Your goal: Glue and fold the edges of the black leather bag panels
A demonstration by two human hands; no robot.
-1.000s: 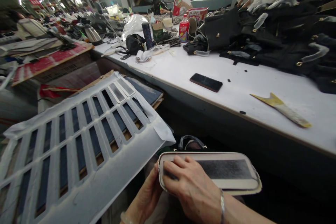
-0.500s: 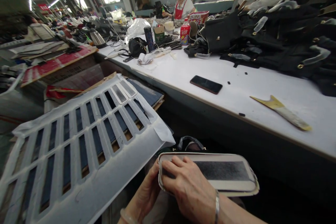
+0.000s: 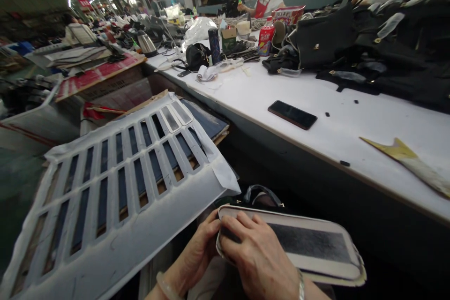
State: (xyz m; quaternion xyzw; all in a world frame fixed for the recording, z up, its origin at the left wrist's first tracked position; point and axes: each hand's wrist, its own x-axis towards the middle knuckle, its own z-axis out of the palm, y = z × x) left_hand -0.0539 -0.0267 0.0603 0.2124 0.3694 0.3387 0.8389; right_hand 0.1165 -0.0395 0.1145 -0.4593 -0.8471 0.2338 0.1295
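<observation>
A long bag base panel [image 3: 316,243], with rounded ends, a pale rim and a dark strip along its middle, lies tilted low in front of me. My left hand [image 3: 195,248] grips its left end, thumb at the edge and other fingers largely hidden behind it. Across the left part of the panel, my right hand [image 3: 258,255] presses with bent fingers, the fingertips near the left rim. Just behind the panel, a bag handle [image 3: 265,192] wrapped in clear film shows.
Left stands a pale slotted sheet [image 3: 140,225] with two oblong pieces [image 3: 176,117] on its far corner. On the white table [image 3: 242,89] lie a phone [image 3: 292,114], a yellow-edged flat tool [image 3: 408,161] and black bags [image 3: 383,51]. A person in a red apron [image 3: 264,4] sits beyond.
The view has turned left, so the table and slotted sheet appear further right. Both hands stay on the panel, whose right end sits slightly lower; the right fingers have barely shifted.
</observation>
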